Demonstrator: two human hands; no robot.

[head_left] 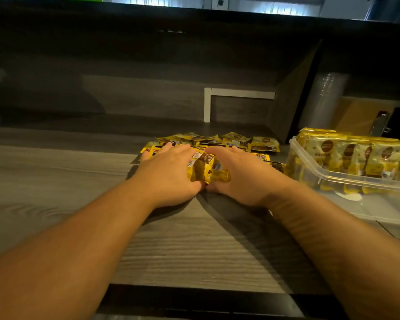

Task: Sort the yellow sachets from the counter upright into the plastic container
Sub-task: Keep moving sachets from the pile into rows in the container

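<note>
Here, in the head view, the only view there was, both hands lay on the wood-grain counter (56, 181) near the middle of the frame, pressed in from either side on a small bundle of yellow sachets (206, 168). The left hand (169, 174) had its fingers spread flat over loose packets and its thumb side against the bundle; the right hand (238, 176) mirrored it, fingers fairly straight and thumb tucked low, so the bundle was squeezed between the 2 palms rather than wrapped by curled fingers. More loose sachets (217, 140) lay flat and overlapping at 12 o'clock from the hands, toward the back panel. At 3 o'clock from the hands stood the clear plastic container (333, 181), with a row of sachets (349, 155) already upright along its far side and bare floor left at its near side. Judging by their creased, glossy film, the packets were probably light, soft and slippery, likely to fan out or slide past each other if held loosely, and not fragile beyond crumpling. The best hold seemed to be on the bundle's 2 broad outer faces, low down, with even pressure from both hands so the edges stayed aligned, and then a lift as 1 block toward 3 o'clock. A thumb under the bottom edge would have helped stop the middle packets dropping out, in my judgement.
</note>
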